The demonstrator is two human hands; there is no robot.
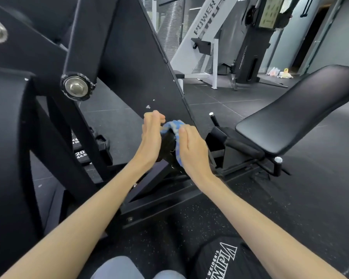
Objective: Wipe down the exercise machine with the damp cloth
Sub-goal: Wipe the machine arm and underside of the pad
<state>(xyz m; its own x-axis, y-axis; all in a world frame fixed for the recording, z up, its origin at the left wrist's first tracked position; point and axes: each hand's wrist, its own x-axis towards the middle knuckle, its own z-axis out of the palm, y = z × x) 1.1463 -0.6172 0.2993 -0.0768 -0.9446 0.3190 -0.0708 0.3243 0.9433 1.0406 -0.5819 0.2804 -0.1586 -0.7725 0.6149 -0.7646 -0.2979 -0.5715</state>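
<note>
A black exercise machine (pixel 129 63) with a slanted plate and thick frame arms fills the left and middle of the head view. A blue and white cloth (pixel 174 127) is draped over a black part at the plate's lower end. My right hand (pixel 191 150) holds the cloth against that part, fingers curled over it. My left hand (pixel 151 135) is on the other side of the same part, its fingertips curled at the top by the cloth's edge. The black part between my hands is mostly hidden.
A black padded bench (pixel 296 109) slants up at the right. Black weight plates (pixel 81 154) lie low at the left behind the frame. A white machine (pixel 201 37) and a dark tower (pixel 250 53) stand at the back. The floor is dark rubber tile.
</note>
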